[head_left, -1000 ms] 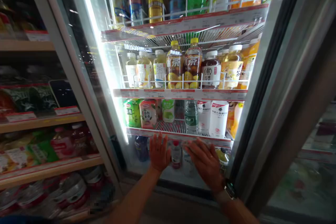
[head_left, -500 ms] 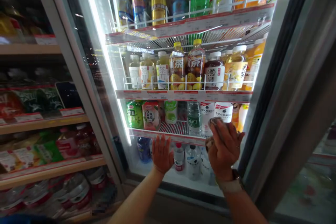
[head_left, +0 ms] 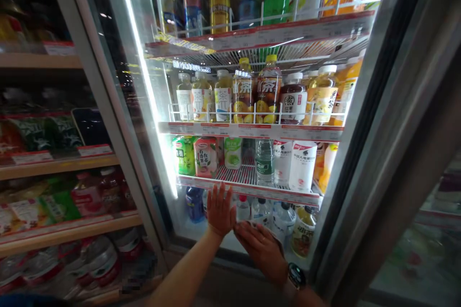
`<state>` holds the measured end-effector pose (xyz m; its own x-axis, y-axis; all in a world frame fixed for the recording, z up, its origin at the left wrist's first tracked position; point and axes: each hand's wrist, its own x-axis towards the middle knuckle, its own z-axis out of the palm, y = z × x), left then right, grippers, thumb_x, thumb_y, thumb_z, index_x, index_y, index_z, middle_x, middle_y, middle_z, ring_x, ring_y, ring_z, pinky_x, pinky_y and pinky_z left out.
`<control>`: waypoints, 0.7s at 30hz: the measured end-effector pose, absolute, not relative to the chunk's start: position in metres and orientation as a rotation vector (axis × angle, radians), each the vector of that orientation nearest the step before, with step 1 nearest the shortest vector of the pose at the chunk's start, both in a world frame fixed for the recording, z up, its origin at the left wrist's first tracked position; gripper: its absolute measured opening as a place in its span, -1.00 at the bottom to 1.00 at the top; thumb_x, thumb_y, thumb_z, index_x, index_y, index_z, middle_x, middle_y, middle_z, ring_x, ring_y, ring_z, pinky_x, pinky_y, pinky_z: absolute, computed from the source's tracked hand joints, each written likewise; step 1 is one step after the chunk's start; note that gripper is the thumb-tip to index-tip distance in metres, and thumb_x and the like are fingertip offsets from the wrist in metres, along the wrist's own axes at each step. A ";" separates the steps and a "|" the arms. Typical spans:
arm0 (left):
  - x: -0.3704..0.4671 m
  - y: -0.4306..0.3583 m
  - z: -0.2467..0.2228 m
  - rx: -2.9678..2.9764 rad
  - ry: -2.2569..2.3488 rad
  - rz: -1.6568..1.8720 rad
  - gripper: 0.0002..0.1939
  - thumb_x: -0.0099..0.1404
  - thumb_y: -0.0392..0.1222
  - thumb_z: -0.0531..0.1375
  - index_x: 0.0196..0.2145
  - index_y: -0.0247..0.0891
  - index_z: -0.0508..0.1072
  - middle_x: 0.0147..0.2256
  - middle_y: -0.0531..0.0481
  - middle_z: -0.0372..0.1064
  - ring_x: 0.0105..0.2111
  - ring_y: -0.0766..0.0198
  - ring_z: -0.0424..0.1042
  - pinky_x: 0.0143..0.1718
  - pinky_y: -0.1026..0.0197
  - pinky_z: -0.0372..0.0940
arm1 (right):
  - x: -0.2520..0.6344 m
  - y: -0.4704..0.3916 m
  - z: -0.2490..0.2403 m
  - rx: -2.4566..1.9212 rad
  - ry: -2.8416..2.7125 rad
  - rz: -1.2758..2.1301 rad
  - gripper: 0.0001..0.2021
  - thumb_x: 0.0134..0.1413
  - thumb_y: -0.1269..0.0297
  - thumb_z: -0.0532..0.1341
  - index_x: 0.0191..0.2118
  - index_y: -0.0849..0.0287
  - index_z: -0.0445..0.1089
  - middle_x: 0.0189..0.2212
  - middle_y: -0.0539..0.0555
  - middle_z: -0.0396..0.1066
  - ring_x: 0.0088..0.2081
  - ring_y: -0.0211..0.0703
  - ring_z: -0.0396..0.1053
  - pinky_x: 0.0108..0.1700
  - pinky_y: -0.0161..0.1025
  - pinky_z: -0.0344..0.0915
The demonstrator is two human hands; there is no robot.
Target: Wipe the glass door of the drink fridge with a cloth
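My left hand [head_left: 220, 211] lies flat against the glass door [head_left: 201, 244] of a lit drinks cooler, its fingers stretched upward. Just right of it, my right hand [head_left: 261, 248] presses a crumpled, dull-coloured cloth [head_left: 275, 236] to the same glass, fingers pointing up and left. Most of the cloth is hidden under the palm. The right fingertips are close to the left hand's thumb side. Behind the glass stand a green-labelled water bottle [head_left: 264, 163], white-labelled bottles [head_left: 302, 165] and, low down, a yellowish drink bottle [head_left: 303, 232].
Wire shelves with a price rail [head_left: 252, 130] hold several bottles and cans inside the cooler. A metal door frame [head_left: 389, 153] runs down the right. On the left, wooden shelves [head_left: 65, 168] carry more drinks. A dark watch [head_left: 296, 276] is on my right wrist.
My right hand, with the cloth, has swept down and left across the glass, from the white-labelled bottles to beside my left hand. The left hand stays nearly in place.
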<state>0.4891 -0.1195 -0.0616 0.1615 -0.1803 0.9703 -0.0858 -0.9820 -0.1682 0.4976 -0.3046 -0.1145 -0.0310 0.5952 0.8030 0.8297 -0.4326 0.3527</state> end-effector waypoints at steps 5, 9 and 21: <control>0.489 -0.120 -0.060 -2.316 0.280 -1.979 -0.40 0.39 -0.22 -0.03 0.35 -0.34 -0.01 0.37 -0.18 -0.18 0.38 0.01 -0.20 0.37 -0.08 -0.17 | 0.498 -0.302 -0.128 -1.960 -1.619 -1.504 -0.65 0.38 0.38 -0.03 0.08 0.01 0.41 0.26 -0.14 0.22 0.27 -0.36 0.14 0.33 -0.30 0.01; 0.489 -0.118 -0.062 -2.319 0.279 -1.967 -0.38 0.39 -0.22 -0.02 0.36 -0.32 -0.04 0.37 -0.20 -0.15 0.38 0.00 -0.19 0.35 -0.11 -0.11 | 0.500 -0.302 -0.103 -1.948 -1.485 -1.501 -0.69 0.36 0.37 0.02 0.06 -0.02 0.42 0.18 -0.11 0.34 0.29 -0.32 0.11 0.40 -0.16 -0.17; 0.490 -0.118 -0.063 -2.309 0.239 -1.949 -0.38 0.41 -0.19 -0.05 0.37 -0.29 -0.06 0.37 -0.19 -0.11 0.38 -0.01 -0.19 0.32 -0.13 -0.06 | 0.509 -0.326 0.015 -1.834 -0.804 -1.676 -0.53 0.27 0.45 0.11 0.25 -0.04 0.25 0.15 0.01 0.36 0.30 -0.06 0.13 0.41 0.13 -0.23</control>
